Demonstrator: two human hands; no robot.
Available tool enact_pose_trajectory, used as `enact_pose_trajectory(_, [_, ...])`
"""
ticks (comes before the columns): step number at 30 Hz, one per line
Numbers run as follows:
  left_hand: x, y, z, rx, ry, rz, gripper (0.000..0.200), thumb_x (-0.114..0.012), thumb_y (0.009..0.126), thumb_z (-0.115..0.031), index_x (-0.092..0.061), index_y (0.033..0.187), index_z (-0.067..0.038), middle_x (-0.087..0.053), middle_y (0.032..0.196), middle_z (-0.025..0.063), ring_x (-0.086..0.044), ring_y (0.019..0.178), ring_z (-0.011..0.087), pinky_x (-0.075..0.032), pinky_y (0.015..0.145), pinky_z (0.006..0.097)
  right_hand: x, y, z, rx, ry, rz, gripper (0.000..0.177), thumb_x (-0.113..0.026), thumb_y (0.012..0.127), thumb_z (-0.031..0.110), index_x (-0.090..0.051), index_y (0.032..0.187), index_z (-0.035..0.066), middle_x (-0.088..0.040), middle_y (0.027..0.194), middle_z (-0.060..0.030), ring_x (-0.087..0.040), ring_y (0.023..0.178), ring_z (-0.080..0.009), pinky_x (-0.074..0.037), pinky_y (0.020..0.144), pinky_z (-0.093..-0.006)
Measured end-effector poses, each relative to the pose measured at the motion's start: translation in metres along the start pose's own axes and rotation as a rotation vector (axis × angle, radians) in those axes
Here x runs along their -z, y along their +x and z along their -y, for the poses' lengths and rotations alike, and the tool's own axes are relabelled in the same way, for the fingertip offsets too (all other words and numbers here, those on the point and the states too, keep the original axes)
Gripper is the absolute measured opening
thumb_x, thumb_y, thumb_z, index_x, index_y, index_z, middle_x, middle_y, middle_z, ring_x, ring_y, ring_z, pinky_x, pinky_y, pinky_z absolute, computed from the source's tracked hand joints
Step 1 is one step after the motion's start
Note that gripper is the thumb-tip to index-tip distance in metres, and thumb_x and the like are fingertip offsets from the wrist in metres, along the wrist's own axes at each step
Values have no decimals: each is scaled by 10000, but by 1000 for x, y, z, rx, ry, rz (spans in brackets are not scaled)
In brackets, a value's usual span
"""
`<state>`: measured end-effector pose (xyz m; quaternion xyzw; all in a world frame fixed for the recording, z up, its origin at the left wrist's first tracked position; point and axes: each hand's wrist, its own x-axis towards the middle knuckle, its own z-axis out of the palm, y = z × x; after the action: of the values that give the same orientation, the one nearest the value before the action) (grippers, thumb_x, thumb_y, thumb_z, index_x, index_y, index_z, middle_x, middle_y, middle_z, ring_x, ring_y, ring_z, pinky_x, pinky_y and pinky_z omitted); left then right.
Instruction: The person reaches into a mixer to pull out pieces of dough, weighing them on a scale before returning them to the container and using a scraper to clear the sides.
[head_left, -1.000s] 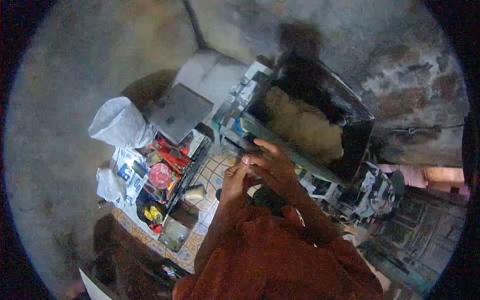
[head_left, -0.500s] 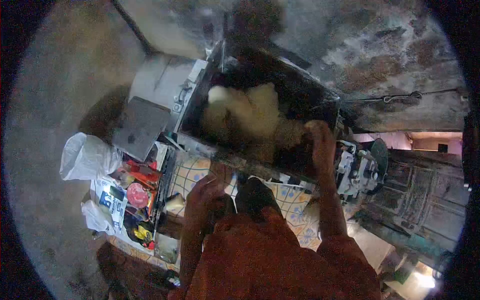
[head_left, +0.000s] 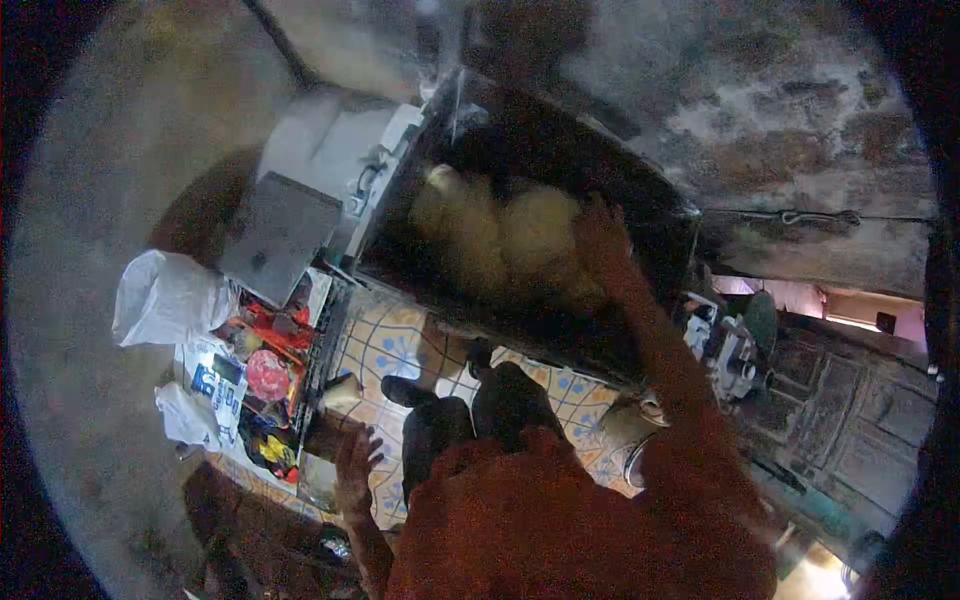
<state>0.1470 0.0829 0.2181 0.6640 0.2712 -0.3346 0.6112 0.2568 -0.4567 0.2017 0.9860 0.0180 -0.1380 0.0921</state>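
A dark, deep rectangular bin [head_left: 480,325] stands in front of me, tilted in view. Inside lies a pale, lumpy mass [head_left: 500,235], blurred, with a small whitish knob at its upper left. My right hand [head_left: 600,240] reaches into the bin and touches the right side of the mass, its fingers spread along it. Low at the left, outside the bin, my left hand [head_left: 355,465] hangs over the tiled floor with its fingers apart and nothing in them.
At the left are a grey flat panel [head_left: 280,240], a white plastic bag [head_left: 165,300] and a pink round item [head_left: 267,375] among packets. A metal mechanism [head_left: 735,360] adjoins the bin's right end. Patterned tiles [head_left: 400,340] lie below, near my legs.
My left hand has dropped down and left, away from the bin's near edge. My right hand has moved left and up onto the mass, which now looks more gathered.
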Motion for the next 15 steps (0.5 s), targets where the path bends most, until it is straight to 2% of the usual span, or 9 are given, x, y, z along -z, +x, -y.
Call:
enact_pose_trajectory(5, [12, 4, 44, -33, -136, -93, 490, -563, 939, -358, -478, 1318, -59, -583, 1205, 98, -600, 1037, 202, -481, 787, 327, 39, -42, 12, 455, 260, -171, 325, -606, 878, 221, -605, 1168, 74, -594, 1201, -145, -573, 1098, -302, -449, 934, -401])
enact_pose_trajectory(6, [17, 9, 49, 5, -155, -85, 445, -568, 940, -286, -482, 1315, -63, -594, 1195, 65, -610, 1024, 186, -482, 778, 305, 87, -46, 32, -129, 836, 186, 290, -597, 890, 217, -629, 1123, 48, -631, 1139, -145, -612, 1013, -310, -469, 899, -373])
enact_pose_trajectory(7, [41, 38, 127, -116, -701, 79, 425, -619, 909, -242, -519, 1285, -71, -631, 1122, 23, -629, 962, 163, -488, 738, 284, 118, -47, 54, -121, 802, -44, 248, -587, 887, 158, -636, 1089, 23, -654, 1082, -151, -622, 980, -309, -483, 874, -372])
enact_pose_trajectory(9, [28, 25, 88, -222, -62, -113, 373, -654, 889, -208, -578, 1201, -17, -666, 1046, 38, -627, 881, 131, -504, 697, 263, 134, -48, 77, -50, 796, -139, 207, -559, 919, 161, -639, 1049, 22, -650, 1034, -159, -628, 935, -292, -483, 839, -381])
enact_pose_trajectory(10, [31, 29, 91, -153, 222, -160, 322, -637, 899, -148, -582, 1176, 7, -673, 1047, 54, -623, 880, 122, -506, 717, 256, 129, -48, 88, -182, 974, -57, 204, -550, 933, 172, -635, 1035, 16, -648, 1002, -156, -627, 915, -295, -482, 826, -397])
enact_pose_trajectory(11, [27, 23, 98, -339, -217, -175, 318, -639, 897, -145, -587, 1170, 9, -686, 1016, 77, -631, 859, 141, -511, 730, 273, 126, -46, 114, -138, 1058, -39, 196, -549, 936, 172, -632, 1021, 16, -643, 977, -146, -620, 893, -287, -479, 810, -393])
enact_pose_trajectory(12, [30, 8, 72, -224, 130, -204, 311, -633, 903, -192, -615, 1116, 33, -693, 974, 89, -636, 839, 176, -508, 728, 304, 120, -48, 139, -110, 1137, -29, 189, -548, 939, 173, -629, 1006, 16, -637, 952, -136, -614, 871, -280, -477, 794, -388])
enact_pose_trajectory(14, [47, 10, 126, -390, 211, -305, 272, -624, 907, -199, -647, 1040, 37, -698, 935, 113, -640, 828, 196, -500, 729, 341, 110, -44, 188, -54, 1269, -10, 180, -547, 944, 174, -624, 976, 15, -625, 901, -116, -600, 827, -264, -471, 762, -380])
enact_pose_trajectory(15, [49, -6, 107, -218, 57, -310, 265, -613, 913, -214, -658, 1018, 25, -695, 924, 119, -641, 823, 200, -495, 731, 350, 104, -34, 215, 62, 1113, -15, 193, -540, 948, 191, -622, 969, 18, -621, 890, -113, -595, 818, -256, -467, 755, -375])
